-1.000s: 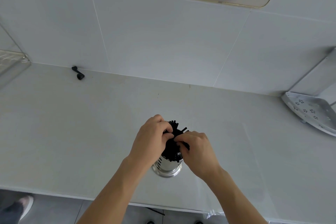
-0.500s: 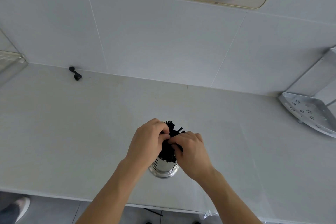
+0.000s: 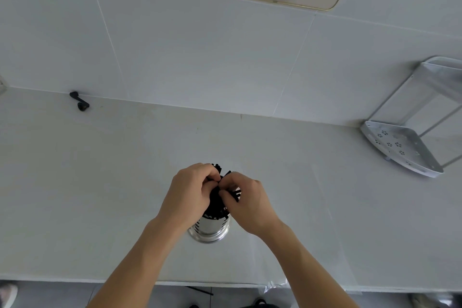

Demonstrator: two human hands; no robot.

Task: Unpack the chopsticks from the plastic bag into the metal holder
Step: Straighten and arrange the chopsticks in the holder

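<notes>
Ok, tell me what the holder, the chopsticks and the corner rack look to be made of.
Metal holder: polished steel by the look, with mirror-like highlights and slotted walls.
Chopsticks: matte black, with no shine; plastic or lacquered wood, cannot tell which.
Corner rack: pale grey perforated metal, dull finish, probably aluminium or coated steel.

The white counter [image 3: 100, 182] lay open on both sides of the metal holder [image 3: 210, 229] and the hands gathered over its black chopsticks [image 3: 217, 205], with only a small black handle [image 3: 80, 101] by the back wall and a perforated corner rack [image 3: 400, 147] far right.
</notes>
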